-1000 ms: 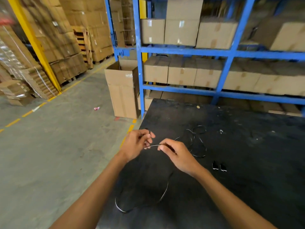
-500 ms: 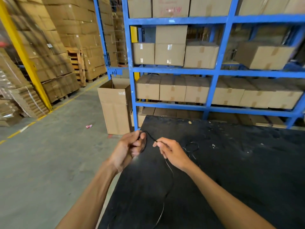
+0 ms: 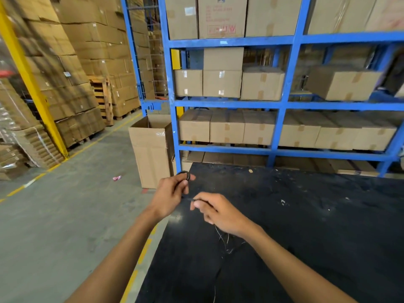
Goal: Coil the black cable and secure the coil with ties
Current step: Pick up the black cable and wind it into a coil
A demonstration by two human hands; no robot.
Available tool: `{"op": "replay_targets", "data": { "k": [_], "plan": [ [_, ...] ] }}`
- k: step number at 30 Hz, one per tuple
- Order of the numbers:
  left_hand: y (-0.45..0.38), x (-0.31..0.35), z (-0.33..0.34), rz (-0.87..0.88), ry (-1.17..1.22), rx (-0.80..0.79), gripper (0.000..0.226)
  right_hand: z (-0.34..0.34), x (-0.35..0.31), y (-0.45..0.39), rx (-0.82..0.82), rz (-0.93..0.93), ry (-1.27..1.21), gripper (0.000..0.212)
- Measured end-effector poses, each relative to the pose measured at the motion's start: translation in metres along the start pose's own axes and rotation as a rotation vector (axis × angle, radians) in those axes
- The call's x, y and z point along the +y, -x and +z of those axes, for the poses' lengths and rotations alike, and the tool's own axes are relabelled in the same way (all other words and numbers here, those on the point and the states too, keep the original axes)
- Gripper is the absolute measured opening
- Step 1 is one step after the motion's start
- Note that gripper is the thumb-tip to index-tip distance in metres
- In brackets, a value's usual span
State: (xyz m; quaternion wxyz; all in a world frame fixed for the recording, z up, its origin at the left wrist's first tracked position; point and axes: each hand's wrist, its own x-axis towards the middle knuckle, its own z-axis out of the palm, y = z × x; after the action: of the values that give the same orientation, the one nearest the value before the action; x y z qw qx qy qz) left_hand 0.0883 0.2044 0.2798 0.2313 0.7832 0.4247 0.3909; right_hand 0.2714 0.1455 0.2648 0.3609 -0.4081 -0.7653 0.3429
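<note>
I see both hands raised over the near left corner of the black table [image 3: 306, 215]. My left hand [image 3: 172, 193] is curled around a small coil [image 3: 183, 174] of the black cable [image 3: 220, 243], its fingers [image 3: 185, 184] closed on the loops, which stick up just above the thumb. My right hand [image 3: 216, 212] sits just beside it, a little lower and to the right, thumb and forefinger pinched tight on the cable where it leaves the coil. From under that hand the loose end drops down to the table, tangles slightly and trails toward me along the dark top; against the black surface it is hard to follow. Beyond the table stands a blue rack [image 3: 282, 106] loaded with cardboard boxes [image 3: 227, 127], and an open box [image 3: 150, 154] stands on the grey floor [image 3: 54, 226] at the rack's left post.
</note>
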Motion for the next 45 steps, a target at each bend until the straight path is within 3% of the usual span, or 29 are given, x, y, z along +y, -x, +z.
{"op": "replay_targets", "data": {
  "k": [2, 6, 9, 13, 16, 18, 20, 22, 25, 28, 30, 32, 37, 40, 42, 45],
  "plan": [
    [0.002, -0.004, -0.003, -0.053, 0.014, -0.074, 0.028, -0.019, -0.004, -0.002, 0.048, 0.003, 0.059, 0.02],
    [0.008, 0.005, -0.008, -0.268, 0.418, -0.19, 0.048, -0.053, -0.007, -0.014, 0.163, -0.031, 0.205, 0.011],
    [0.009, 0.017, -0.015, -0.357, 0.682, -0.314, 0.038, -0.068, -0.003, -0.023, 0.26, -0.018, 0.271, 0.012],
    [0.006, 0.039, -0.029, -0.267, 1.183, -0.32, 0.026, -0.059, 0.0, -0.018, 0.256, 0.039, 0.186, 0.023],
    [-0.009, 0.052, -0.028, -0.124, 1.392, -0.184, 0.03, -0.031, 0.002, -0.005, 0.067, 0.081, 0.076, 0.03],
    [-0.021, 0.058, -0.019, -0.122, 1.309, -0.01, 0.029, -0.004, -0.004, 0.005, -0.057, 0.097, -0.024, 0.031],
    [-0.027, 0.056, -0.008, -0.095, 0.972, 0.174, 0.027, 0.018, -0.015, 0.014, -0.102, 0.076, -0.081, 0.031],
    [-0.028, 0.049, -0.003, -0.043, 0.589, 0.229, 0.023, 0.024, -0.024, 0.019, -0.057, 0.009, -0.019, 0.031],
    [-0.021, 0.035, -0.006, 0.008, 0.27, 0.05, 0.021, 0.006, -0.038, 0.02, 0.095, -0.061, 0.083, 0.028],
    [-0.01, 0.033, -0.013, -0.003, 0.197, -0.145, 0.026, -0.019, -0.053, 0.011, 0.226, -0.081, 0.137, 0.026],
    [-0.004, 0.039, -0.017, -0.016, 0.235, -0.227, 0.035, -0.032, -0.059, -0.001, 0.296, -0.071, 0.209, 0.026],
    [-0.001, 0.044, -0.023, -0.091, 0.444, -0.285, 0.037, -0.043, -0.062, -0.015, 0.354, -0.05, 0.229, 0.026],
    [-0.001, 0.059, -0.044, -0.215, 0.829, -0.336, 0.038, -0.041, -0.063, -0.031, 0.422, -0.031, 0.031, 0.025],
    [-0.005, 0.068, -0.055, -0.152, 1.127, -0.214, 0.033, -0.022, -0.051, -0.026, 0.379, -0.019, -0.04, 0.033],
    [-0.011, 0.074, -0.059, -0.084, 1.297, -0.084, 0.032, -0.004, -0.042, -0.015, 0.225, 0.059, -0.086, 0.032],
    [-0.025, 0.077, -0.057, -0.018, 1.257, 0.133, 0.029, 0.023, -0.039, 0.002, 0.002, 0.071, -0.118, 0.032]
  ]
}}
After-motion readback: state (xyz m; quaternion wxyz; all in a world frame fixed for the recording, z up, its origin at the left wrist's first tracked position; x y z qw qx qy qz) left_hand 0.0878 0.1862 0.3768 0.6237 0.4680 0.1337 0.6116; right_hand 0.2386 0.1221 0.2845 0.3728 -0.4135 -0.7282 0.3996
